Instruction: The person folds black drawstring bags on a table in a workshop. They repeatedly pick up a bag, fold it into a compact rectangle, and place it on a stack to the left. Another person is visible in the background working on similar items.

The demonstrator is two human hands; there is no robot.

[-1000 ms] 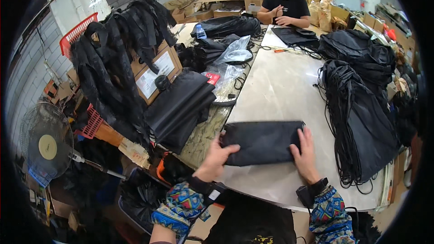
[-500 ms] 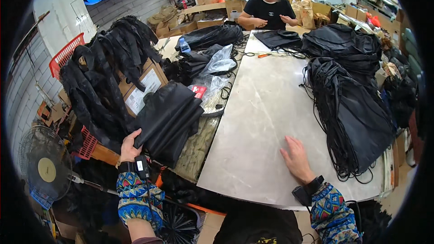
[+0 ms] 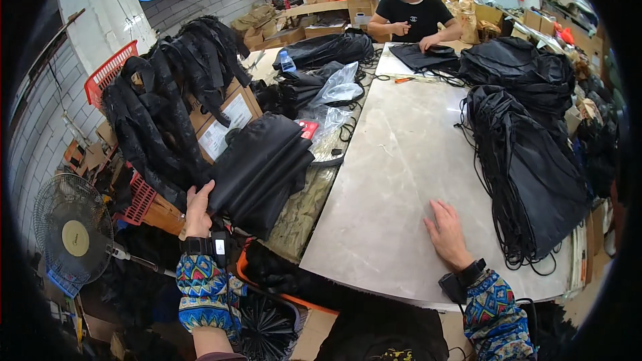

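I find my left hand (image 3: 198, 210) partly curled at the near left edge of the black cloths (image 3: 261, 167), which lie left of the pale counter (image 3: 388, 187); I cannot tell whether it grips them. My right hand (image 3: 449, 232), spread and holding nothing, is at the counter's near side. Corded bags (image 3: 535, 174) lie right; 1 co-worker (image 3: 416, 19) sits opposite.

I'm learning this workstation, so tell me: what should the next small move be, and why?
Probably the left hand should pinch one layer of the layered black fabric and draw it toward the pale tabletop. That hand is already at the fabric's near left edge, while the right hand is open over the tabletop, holding nothing.
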